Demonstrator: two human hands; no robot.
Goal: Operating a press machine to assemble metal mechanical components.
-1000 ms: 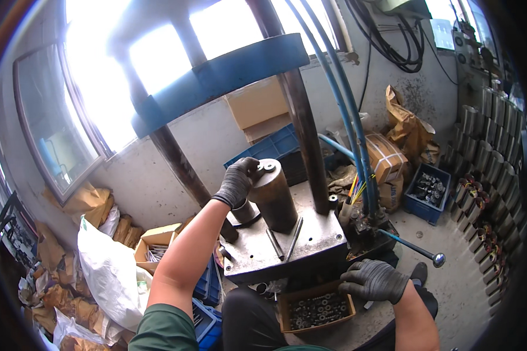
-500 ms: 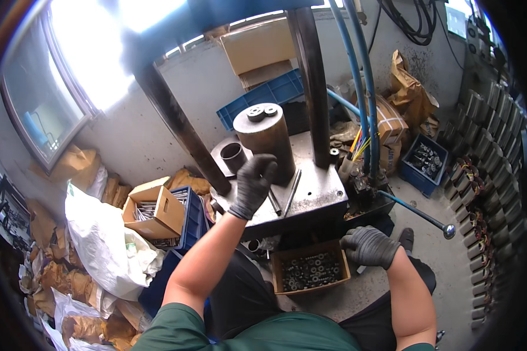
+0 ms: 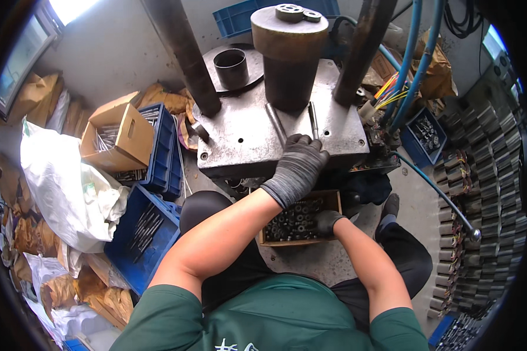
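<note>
While the gloved left hand (image 3: 298,168) lies over the front edge of the metal tabletop (image 3: 246,120) at the center of the frame, its fingertips near two metal rods (image 3: 314,120), we cannot tell whether it grips either. Just below, we see the gloved right hand (image 3: 329,223) in a carton (image 3: 295,243) of small metal parts (image 3: 295,219), fingertips hidden, its grip unclear. At upper center stands a tall cylinder (image 3: 293,64) bearing two round pieces (image 3: 289,11), beside a short dark tube (image 3: 231,69).
</note>
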